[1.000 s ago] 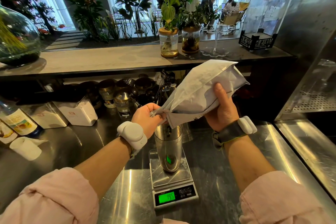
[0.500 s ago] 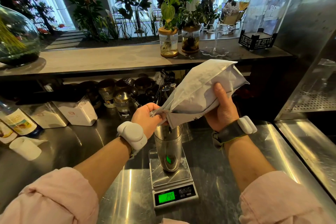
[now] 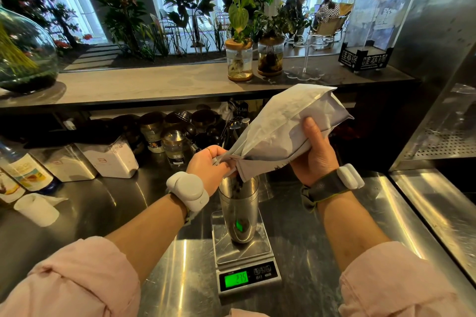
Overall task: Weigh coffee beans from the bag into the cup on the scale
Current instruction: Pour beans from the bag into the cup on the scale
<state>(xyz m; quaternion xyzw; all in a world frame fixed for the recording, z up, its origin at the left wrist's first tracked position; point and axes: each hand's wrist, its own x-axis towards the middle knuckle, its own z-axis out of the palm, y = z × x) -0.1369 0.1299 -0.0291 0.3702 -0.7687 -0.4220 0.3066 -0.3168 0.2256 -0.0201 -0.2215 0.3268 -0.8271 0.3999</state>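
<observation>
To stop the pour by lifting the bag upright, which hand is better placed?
The right hand. It supports the bag under its raised body, while the left hand only pinches the mouth over the cup.

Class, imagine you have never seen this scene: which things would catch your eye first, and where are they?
The white bag, tilted at the centre, held by the left hand at its mouth and the right hand underneath. Below it, dark beans drop into a steel cup standing on a scale, whose green display glows nearest the camera.
</observation>
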